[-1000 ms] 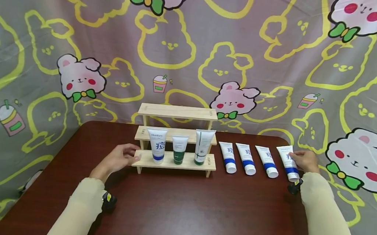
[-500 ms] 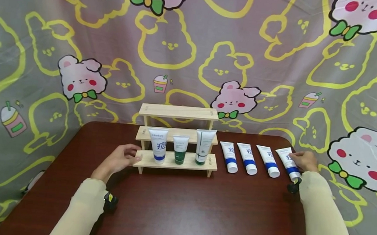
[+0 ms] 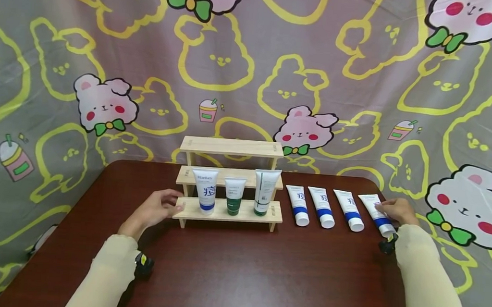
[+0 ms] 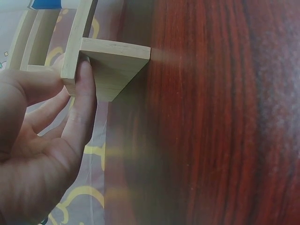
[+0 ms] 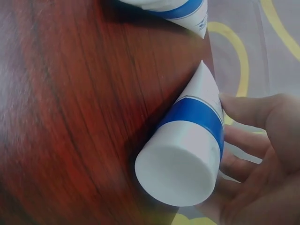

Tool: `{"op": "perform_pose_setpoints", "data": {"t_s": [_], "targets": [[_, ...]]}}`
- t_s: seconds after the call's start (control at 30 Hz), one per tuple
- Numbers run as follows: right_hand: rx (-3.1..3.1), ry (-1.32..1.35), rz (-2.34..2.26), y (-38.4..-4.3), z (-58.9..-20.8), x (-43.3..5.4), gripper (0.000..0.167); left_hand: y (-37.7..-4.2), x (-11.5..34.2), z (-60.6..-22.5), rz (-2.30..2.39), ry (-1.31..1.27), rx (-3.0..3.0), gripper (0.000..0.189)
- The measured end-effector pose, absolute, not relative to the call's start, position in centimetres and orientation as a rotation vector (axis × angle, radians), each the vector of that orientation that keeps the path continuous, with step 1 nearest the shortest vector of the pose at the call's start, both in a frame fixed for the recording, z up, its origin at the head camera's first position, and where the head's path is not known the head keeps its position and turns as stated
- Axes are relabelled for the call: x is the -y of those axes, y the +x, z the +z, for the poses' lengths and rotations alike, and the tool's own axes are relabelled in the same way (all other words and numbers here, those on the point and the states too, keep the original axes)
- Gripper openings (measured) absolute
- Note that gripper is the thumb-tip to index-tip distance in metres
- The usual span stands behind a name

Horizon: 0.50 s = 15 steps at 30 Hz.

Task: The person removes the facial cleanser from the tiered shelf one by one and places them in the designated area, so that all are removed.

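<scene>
In the head view my left hand [image 3: 155, 209] is at the left end of a three-tier wooden shelf [image 3: 228, 217]. The left wrist view shows the thumb above and a finger [image 4: 83, 93] below the end of the lowest board [image 4: 75, 51], pinching it. On that tier stand a white tube with a blue band [image 3: 205, 189], a small white-and-green tube [image 3: 234, 196] and a tall white tube with a green cap [image 3: 265, 191]. My right hand [image 3: 399, 211] holds the rightmost lying white tube [image 5: 194, 136] by its right side, thumb on top; the fingertips are partly hidden.
Left of the held tube, matching white tubes lie in a row, including one near the shelf [image 3: 297, 203], a middle one [image 3: 321, 205] and one beside it [image 3: 348, 209]. They rest on a dark red-brown table [image 3: 263, 270]. A cartoon-print curtain [image 3: 239, 124] hangs behind.
The rightmost tube has turned slightly under my right hand, its flat end shifting a little left and toward me. My left hand stays at the shelf end.
</scene>
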State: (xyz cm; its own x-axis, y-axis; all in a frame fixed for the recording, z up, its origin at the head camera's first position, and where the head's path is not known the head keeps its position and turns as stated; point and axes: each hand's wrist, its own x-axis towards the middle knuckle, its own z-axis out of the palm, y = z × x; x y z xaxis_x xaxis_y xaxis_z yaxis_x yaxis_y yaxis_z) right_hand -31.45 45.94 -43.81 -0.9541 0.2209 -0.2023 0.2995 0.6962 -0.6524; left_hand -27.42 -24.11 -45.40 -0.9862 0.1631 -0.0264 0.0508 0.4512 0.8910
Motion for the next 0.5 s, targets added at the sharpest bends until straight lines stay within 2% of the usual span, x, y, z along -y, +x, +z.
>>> {"op": "perform_pose_setpoints", "data": {"t_s": [0.27,0.5], "targets": [[-2.748,0.4,-1.133,-31.4,-44.5,-46.4,0.075,-27.3,24.1,-45.4,1.572,0.17,-2.583,0.043],[-2.731,0.437,-1.198,-31.3,-44.9,-46.7,0.076,-27.3,24.1,-45.3,1.579,0.186,-2.583,0.042]]}}
